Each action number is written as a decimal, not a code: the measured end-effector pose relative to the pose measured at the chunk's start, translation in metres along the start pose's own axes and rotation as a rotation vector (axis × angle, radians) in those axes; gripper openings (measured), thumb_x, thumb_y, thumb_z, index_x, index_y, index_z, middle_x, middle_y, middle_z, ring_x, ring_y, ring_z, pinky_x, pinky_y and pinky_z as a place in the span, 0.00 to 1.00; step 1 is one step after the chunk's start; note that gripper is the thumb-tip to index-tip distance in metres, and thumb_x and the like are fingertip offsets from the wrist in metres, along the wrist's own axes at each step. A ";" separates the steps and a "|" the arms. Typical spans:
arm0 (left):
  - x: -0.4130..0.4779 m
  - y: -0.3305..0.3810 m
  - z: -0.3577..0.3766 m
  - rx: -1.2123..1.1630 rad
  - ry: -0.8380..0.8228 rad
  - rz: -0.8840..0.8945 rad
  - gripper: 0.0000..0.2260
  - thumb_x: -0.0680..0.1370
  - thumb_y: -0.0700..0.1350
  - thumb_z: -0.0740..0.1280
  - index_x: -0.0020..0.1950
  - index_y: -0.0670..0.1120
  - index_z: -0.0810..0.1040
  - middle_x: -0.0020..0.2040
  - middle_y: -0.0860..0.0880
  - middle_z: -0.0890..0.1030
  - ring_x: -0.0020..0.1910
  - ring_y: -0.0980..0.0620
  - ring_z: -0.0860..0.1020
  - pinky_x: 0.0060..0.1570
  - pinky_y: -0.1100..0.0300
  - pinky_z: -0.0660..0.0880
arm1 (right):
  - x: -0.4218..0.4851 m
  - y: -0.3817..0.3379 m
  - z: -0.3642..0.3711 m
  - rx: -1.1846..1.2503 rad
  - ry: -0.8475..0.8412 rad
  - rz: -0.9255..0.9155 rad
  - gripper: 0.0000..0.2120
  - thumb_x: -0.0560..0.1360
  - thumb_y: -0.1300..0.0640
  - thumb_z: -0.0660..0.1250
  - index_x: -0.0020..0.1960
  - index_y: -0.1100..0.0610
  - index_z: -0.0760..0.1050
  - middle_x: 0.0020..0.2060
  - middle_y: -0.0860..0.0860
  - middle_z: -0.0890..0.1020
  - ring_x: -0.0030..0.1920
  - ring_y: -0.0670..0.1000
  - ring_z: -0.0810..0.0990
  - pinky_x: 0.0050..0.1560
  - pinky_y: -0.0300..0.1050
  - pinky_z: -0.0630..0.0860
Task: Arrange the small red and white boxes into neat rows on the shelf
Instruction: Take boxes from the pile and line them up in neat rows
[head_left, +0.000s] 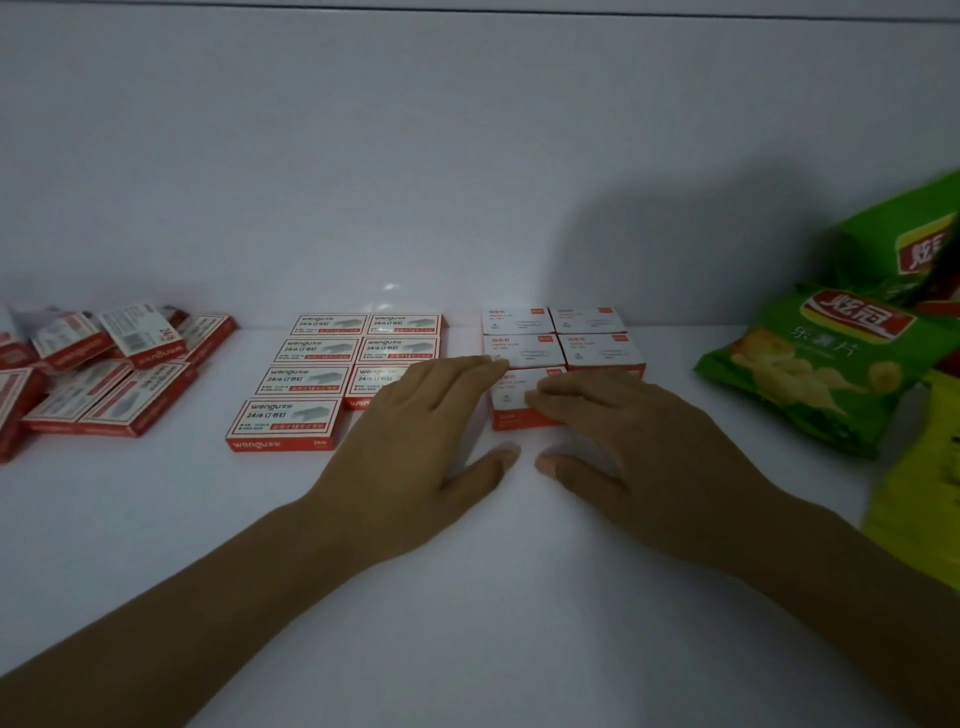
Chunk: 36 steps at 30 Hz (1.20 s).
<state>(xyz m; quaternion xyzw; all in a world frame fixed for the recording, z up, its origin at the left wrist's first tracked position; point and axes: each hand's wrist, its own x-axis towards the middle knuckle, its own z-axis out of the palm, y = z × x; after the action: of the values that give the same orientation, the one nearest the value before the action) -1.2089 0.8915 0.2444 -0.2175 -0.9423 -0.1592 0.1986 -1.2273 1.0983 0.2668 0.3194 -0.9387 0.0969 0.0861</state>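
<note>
Left hand (415, 441) and right hand (639, 447) lie flat, fingers straight and released, the right's resting on a small rectangular cardboard box (511, 400). It sits frontmost among the white boxes on the smooth shelf (467, 597), with bare surface in front.

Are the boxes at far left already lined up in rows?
No, the far-left boxes lie jumbled, overlapping and tilted in a pile.

Two bare hands and forearms were shown in dim light. On the left hand (415, 441) and the right hand (639, 441) only the backs were seen, with knuckles and tendon lines faintly marked. Short, pale nails were made out on the left thumb (506, 453) and the right thumb (550, 464). The left forearm (208, 597) and the right forearm (831, 592) were uncovered down to the frame's edge.
</note>
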 end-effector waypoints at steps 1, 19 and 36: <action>0.000 0.000 0.000 -0.005 0.002 -0.003 0.27 0.76 0.60 0.60 0.71 0.48 0.64 0.68 0.52 0.70 0.67 0.54 0.66 0.65 0.58 0.63 | -0.001 -0.001 0.001 -0.006 0.012 -0.002 0.26 0.73 0.40 0.55 0.68 0.50 0.69 0.65 0.48 0.74 0.65 0.52 0.71 0.60 0.43 0.59; 0.002 -0.005 0.003 0.011 -0.032 -0.001 0.26 0.76 0.62 0.55 0.70 0.50 0.66 0.68 0.51 0.70 0.68 0.51 0.66 0.66 0.49 0.66 | -0.001 -0.002 0.011 -0.048 0.142 -0.054 0.23 0.73 0.41 0.55 0.59 0.53 0.77 0.55 0.50 0.81 0.55 0.53 0.80 0.56 0.47 0.66; 0.000 0.008 -0.006 0.128 0.036 0.011 0.25 0.76 0.60 0.56 0.69 0.47 0.68 0.66 0.49 0.73 0.65 0.48 0.69 0.63 0.51 0.67 | 0.006 -0.015 -0.006 0.097 0.137 0.036 0.15 0.74 0.46 0.64 0.60 0.49 0.74 0.56 0.47 0.78 0.54 0.49 0.75 0.53 0.44 0.71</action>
<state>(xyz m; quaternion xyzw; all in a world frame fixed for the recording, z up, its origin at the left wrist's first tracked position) -1.2029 0.8957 0.2512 -0.2064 -0.9457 -0.1014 0.2299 -1.2221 1.0843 0.2757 0.2988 -0.9304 0.1656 0.1328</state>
